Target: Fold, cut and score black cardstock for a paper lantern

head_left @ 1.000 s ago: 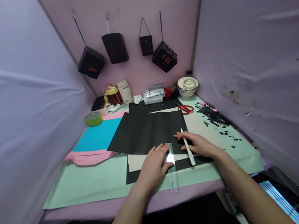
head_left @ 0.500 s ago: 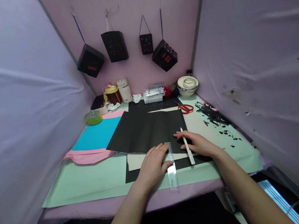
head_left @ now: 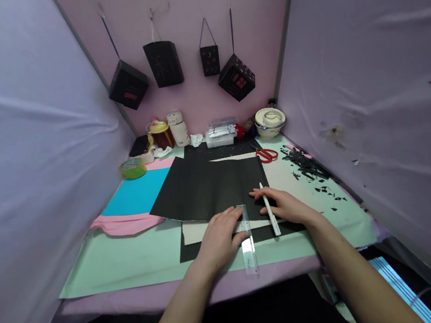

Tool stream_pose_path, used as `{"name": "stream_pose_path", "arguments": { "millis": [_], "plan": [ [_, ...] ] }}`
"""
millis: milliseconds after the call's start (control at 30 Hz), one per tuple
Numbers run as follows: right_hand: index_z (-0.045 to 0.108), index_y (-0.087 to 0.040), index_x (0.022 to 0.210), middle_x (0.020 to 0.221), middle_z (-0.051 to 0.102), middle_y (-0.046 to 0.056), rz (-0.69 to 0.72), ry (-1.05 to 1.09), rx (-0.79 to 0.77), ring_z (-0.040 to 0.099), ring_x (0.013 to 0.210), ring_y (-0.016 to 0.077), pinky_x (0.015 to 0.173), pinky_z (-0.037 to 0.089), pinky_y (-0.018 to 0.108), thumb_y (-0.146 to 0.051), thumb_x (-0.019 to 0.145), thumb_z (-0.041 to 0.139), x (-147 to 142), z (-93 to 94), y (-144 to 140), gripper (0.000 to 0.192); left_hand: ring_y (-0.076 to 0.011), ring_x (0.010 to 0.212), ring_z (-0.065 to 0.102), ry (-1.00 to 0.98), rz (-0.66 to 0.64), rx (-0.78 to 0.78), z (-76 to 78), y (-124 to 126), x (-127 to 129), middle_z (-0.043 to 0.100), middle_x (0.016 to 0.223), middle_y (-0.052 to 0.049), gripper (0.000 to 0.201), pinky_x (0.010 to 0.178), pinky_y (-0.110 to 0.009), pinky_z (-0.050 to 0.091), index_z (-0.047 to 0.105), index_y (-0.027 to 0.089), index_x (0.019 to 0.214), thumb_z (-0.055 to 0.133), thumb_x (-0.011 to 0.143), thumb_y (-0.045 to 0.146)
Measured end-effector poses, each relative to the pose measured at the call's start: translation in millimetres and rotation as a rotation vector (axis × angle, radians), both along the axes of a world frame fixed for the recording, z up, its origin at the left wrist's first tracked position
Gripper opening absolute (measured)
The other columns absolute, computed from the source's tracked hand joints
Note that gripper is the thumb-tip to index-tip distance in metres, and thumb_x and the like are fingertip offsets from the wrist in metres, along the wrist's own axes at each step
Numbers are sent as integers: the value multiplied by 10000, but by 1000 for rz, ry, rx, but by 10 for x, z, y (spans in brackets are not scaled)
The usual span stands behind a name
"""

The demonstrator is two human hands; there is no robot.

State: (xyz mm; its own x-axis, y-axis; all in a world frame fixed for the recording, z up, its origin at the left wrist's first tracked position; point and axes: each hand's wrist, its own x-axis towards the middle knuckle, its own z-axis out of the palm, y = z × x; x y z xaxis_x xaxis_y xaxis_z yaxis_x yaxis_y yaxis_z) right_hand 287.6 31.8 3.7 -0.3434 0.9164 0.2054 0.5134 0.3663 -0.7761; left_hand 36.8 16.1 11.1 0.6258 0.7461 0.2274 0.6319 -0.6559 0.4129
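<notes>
My left hand [head_left: 222,238] lies across a clear plastic ruler [head_left: 249,257], pressing it down on a black sheet [head_left: 199,191] with fingertips and thumb. The ruler points away from me, its near end reaching over the table's front edge. In my right hand [head_left: 284,207] a slim white pen [head_left: 271,215] rests between the fingers, its pointed end away from me. The fingertips of that hand touch the black sheet near its right side. Under the sheet lie a pale board [head_left: 194,232] and more black paper [head_left: 189,253].
Red-handled scissors [head_left: 267,155] and black paper scraps [head_left: 308,166] lie to the right. Blue paper [head_left: 138,193], pink paper [head_left: 127,223] and green tape [head_left: 133,168] are left. A pen box [head_left: 221,140], a bottle [head_left: 178,130] and bowls [head_left: 270,123] stand behind. Black lanterns [head_left: 164,65] hang above.
The whole view has shifted very slightly. Both hands, the ruler and the pen keep their places on the black sheet.
</notes>
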Motion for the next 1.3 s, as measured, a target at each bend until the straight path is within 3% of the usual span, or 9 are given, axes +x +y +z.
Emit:
{"name": "stream_pose_path", "arguments": {
  "millis": [1300],
  "plan": [
    [579,-264,1063,1284,589,45,-26,32,-7,495,1247,229,1041,387,429,-258,779,624,3,-21,-2,288,-241,1271,449,9,28,-10,-24,6,-10,512,1373,-51,547,1039,-410,367,393,254,1369,581,875,390]
  ]
}}
